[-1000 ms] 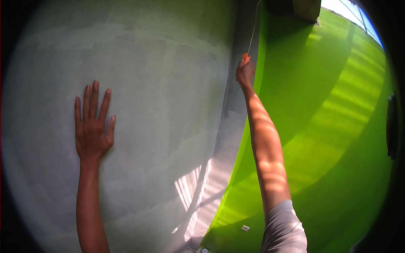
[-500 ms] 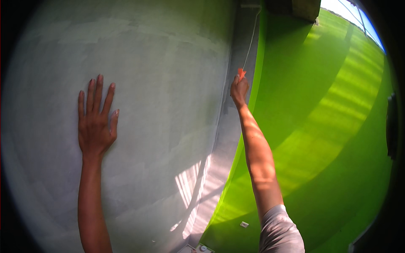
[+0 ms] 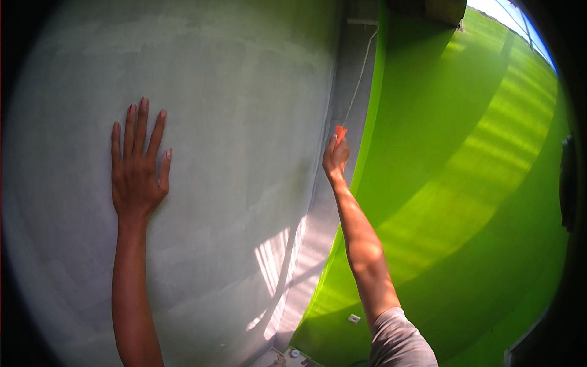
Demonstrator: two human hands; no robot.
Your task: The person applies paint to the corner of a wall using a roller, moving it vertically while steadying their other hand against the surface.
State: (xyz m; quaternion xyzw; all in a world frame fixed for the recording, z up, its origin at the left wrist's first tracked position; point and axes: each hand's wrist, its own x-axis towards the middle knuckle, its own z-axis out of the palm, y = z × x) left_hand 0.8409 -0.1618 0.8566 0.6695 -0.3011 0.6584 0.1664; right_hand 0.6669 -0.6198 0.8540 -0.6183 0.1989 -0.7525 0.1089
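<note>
My left hand [image 3: 136, 174] lies flat on the grey-white wall [image 3: 232, 122], its fingers spread and pointing up. On the right, my right hand [image 3: 335, 158] is closed around the orange handle of a paint roller [image 3: 340, 133]. A thin wire frame [image 3: 362, 79] runs up from the handle to a slim pale roller head [image 3: 362, 22]. That head is against the narrow grey strip [image 3: 353, 52] at the corner, beside the bright green wall. My fingers partly hide the handle.
The green wall [image 3: 440, 183] fills the right side, with striped sunlight across it. Low on it sits a small white wall outlet [image 3: 354, 318]. A dark block [image 3: 443, 11] juts out at the top, near the sky. Small items [image 3: 295, 353] lie at the bottom of the corner.
My right hand has come down and slightly left, drawing the paint roller down along the grey strip. The left hand remains spread on the wall, a little higher in view.
</note>
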